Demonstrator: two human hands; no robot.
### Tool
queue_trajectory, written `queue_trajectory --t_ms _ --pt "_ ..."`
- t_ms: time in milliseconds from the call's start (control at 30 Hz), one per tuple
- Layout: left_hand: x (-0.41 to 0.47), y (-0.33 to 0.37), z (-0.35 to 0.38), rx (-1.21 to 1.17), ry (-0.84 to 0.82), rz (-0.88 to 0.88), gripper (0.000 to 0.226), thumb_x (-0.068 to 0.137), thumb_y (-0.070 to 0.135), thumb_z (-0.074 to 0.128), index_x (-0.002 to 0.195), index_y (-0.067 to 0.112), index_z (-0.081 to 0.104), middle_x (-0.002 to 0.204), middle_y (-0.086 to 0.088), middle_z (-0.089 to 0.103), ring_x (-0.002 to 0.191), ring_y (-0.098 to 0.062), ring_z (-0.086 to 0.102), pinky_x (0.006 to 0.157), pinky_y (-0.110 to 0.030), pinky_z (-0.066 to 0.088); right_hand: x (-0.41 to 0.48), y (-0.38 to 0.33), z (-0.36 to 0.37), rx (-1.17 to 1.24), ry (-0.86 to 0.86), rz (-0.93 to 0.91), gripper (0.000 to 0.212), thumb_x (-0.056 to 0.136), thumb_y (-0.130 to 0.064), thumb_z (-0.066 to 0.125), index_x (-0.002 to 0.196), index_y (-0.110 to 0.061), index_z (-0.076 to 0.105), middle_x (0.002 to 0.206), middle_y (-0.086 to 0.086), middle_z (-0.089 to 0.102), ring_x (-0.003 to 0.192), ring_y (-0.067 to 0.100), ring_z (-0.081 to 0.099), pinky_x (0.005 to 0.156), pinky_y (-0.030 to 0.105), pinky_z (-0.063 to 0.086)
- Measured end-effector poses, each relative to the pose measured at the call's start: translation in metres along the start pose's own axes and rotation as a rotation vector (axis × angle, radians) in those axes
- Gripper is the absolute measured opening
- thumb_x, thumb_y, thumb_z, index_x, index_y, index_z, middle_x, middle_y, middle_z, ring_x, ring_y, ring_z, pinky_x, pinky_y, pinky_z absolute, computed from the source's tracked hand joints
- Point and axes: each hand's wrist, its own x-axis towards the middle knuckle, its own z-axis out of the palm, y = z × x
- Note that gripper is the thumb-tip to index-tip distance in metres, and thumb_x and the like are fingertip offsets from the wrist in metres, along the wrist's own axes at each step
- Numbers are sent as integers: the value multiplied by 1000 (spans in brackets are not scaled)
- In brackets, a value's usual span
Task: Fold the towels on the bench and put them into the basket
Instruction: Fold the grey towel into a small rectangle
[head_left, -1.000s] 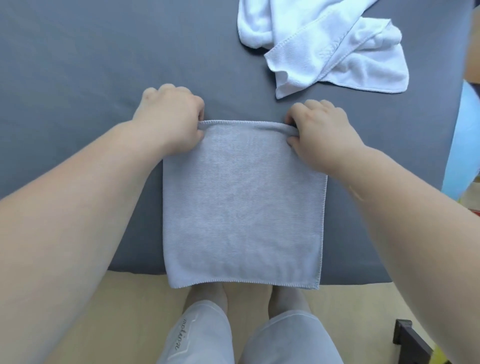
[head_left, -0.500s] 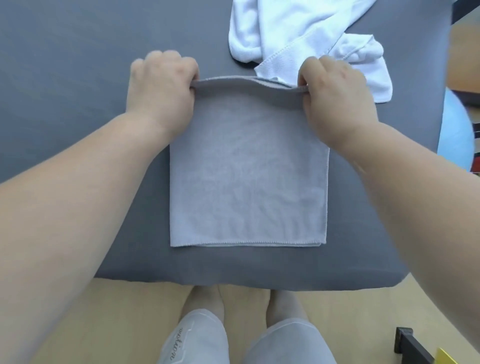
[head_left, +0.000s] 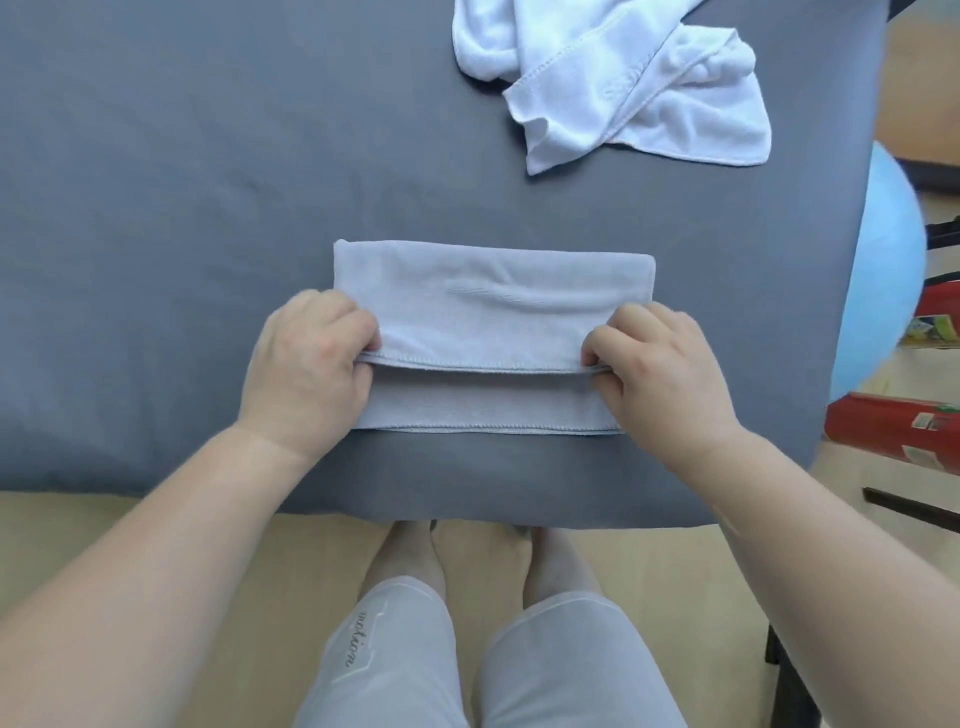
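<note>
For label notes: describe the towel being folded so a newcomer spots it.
Find the dark grey bench filling the upper view. Near its front edge lies a pale grey towel, folded into a flat band, its hemmed edge pinched by the left hand and right hand. Unlike it, the white towel at the far right is crumpled.

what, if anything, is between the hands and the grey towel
Nothing visible. The left hand and right hand pinch the grey towel by its folded-over edge, one at each end. The white towel lies apart, farther back on the bench. No basket is in view.
</note>
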Motion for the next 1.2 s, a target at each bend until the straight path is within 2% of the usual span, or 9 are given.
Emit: queue_trajectory --t_ms 133,267,667,900,967,1000,1100,1133,1200 --pt "-21 9 2 12 33 33 20 58 -15 45 64 3 50 70 -10 49 63 -26 33 53 -41 32 -21 -13 -4 45 61 40 24 70 12 61 74 -11 61 76 5 51 66 28 41 57 41 37" --pt "-40 12 9 58 57 39 21 59 -17 46 63 3 51 70 -11 49 62 -27 32 52 -44 31 -38 -22 -2 25 131 47 23 74 12 56 72 -10 61 75 6 52 64 27 38 56 42 35" --pt "-53 7 23 146 -9 -27 19 64 -11 48 64 7 52 72 -9 48 64 -26 34 54 -42 32 -50 -27 20 -56 44 113 26 71 11 60 71 -15 61 76 3 53 66 29 44 61 39 32" --pt "-57 5 23 137 -101 -1 10 69 9 49 64 9 58 69 -4 50 65 -27 39 56 -40 35 -51 -27 18 -41 -40 133 14 71 -4 59 71 -17 63 77 0 54 71 29 46 65 37 32" --pt "-55 7 19 131 -113 -29 17 72 23 57 62 10 58 68 -3 51 66 -27 41 59 -40 36 -48 -30 14 -34 -53 154 4 71 -16 62 70 -19 64 77 -2 54 74 28 47 67 37 33" --pt "-52 8 16 114 -101 -53 25 74 31 61 62 10 58 68 -2 51 66 -27 42 60 -40 37 -45 -32 11 -17 -45 176 7 71 -25 64 69 -19 64 77 -2 54 75 28 47 69 37 33" --pt "-30 20 9 47 18 -87 32 85 39 63 76 8 65 78 -7 56 73 -30 48 68 -44 42 -21 -46 1 59 68 195 23 82 -40 66 79 -17 69 86 1 58 82 28 51 73 38 36" --pt "-20 26 9 51 52 -89 30 88 36 60 89 7 68 90 -10 61 82 -34 53 75 -46 44 -7 -53 0 69 106 185 23 87 -39 64 87 -17 72 93 3 62 88 30 55 77 40 38" --pt "0 38 15 84 39 -96 39 94 32 53 122 6 64 126 -17 60 116 -41 53 99 -52 40 20 -66 9 54 116 176 29 95 -35 58 111 -15 72 120 8 65 113 34 59 93 46 43"
